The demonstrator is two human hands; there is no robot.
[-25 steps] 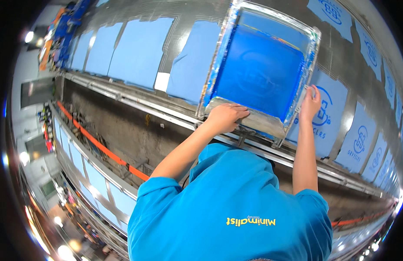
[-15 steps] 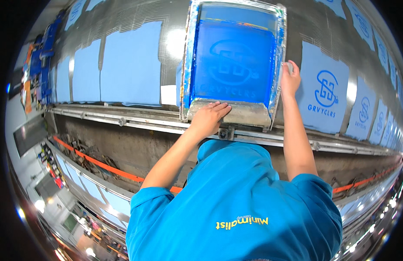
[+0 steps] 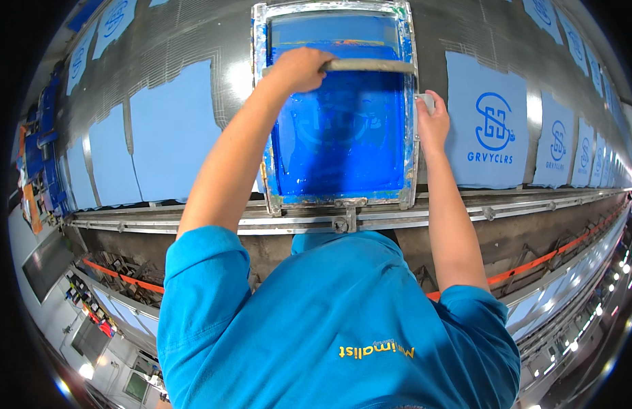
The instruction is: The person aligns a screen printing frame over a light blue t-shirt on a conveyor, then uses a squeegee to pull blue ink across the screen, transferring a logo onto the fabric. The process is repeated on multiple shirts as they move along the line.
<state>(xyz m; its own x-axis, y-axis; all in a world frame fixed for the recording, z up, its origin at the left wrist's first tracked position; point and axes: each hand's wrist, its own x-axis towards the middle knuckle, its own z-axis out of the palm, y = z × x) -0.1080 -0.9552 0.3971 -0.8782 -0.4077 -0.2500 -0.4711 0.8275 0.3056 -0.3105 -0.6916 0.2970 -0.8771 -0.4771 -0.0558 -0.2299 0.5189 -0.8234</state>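
A metal-framed printing screen [image 3: 409, 157] coated in blue ink lies flat on the long grey print table [image 3: 186, 41]. My left hand [image 3: 299, 68] is closed around the left end of a long grey squeegee [image 3: 370, 65] that rests across the far part of the screen. On the frame's right edge my right hand [image 3: 430, 119] grips a small grey piece. The fabric under the screen is hidden.
Plain light-blue fabric panels [image 3: 169, 129] lie to the left of the screen, and panels printed with a dark blue logo [image 3: 490, 129] run off to the right. A metal rail [image 3: 214, 221] with a clamp [image 3: 347, 218] borders the table's near edge. An orange strip [image 3: 125, 278] runs below.
The screen frame now lies flat and square on the table. My left hand has left the frame's near edge and reached to the far end, where it grips the squeegee. My right hand stays on the right edge.
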